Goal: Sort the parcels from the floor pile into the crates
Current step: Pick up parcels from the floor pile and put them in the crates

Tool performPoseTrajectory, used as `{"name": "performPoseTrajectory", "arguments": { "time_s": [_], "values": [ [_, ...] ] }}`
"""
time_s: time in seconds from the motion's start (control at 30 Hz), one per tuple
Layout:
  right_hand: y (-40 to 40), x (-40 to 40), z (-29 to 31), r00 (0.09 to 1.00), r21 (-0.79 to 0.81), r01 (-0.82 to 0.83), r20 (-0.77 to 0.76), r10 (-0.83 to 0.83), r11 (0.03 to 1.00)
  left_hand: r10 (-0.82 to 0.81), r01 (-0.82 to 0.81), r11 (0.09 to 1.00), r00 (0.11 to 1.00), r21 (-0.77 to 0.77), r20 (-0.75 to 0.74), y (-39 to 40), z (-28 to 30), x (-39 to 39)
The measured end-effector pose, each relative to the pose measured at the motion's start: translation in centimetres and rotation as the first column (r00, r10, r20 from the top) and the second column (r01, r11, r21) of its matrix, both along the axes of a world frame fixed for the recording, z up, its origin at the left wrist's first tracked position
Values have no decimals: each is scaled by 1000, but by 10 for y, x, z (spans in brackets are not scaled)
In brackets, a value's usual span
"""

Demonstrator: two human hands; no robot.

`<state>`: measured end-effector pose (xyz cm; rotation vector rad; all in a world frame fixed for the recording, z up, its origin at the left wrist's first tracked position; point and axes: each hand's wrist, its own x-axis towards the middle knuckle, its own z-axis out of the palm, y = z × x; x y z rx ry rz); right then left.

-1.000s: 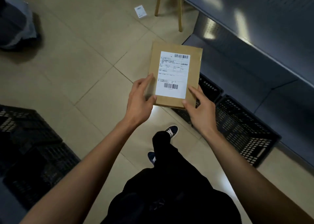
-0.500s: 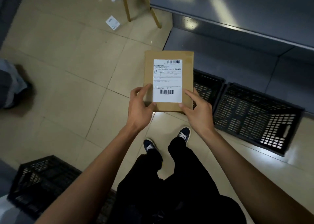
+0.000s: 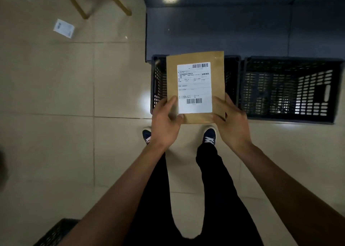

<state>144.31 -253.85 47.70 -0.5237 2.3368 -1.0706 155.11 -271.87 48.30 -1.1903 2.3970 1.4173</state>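
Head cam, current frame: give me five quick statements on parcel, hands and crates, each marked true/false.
1. Both hands hold the brown parcel. True: the left hand and the right hand grip its near corners.
2. The parcel's white label faces the camera. True.
3. The parcel already lies inside a crate. False: it is held up in the air, in front of the left black crate.
4. Only one crate stands along the grey wall. False: a second black crate sits right beside the first.
5. The second crate is full of parcels. False: no parcels show in it; its slotted floor is visible.
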Motion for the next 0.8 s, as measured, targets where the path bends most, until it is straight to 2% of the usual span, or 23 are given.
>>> {"name": "performPoseTrajectory", "arguments": {
  "time_s": [0.2,0.4,0.57,0.8],
  "values": [
    [-40,2,-95,991,34,134,15,-135,990,-171,171,985,985,5,10,-48,-90,-23],
    [-68,-13,-218,979,96,187,60,-193,978,-297,298,954,954,-27,49,-79,-220,-30],
    [-86,-16,-309,970,99,201,119,-212,975,-352,357,933,932,-50,91,-104,-314,-28],
    [-118,-24,-406,982,222,162,61,-180,961,-327,329,944,933,10,148,-134,-399,-45]
  ]
}}
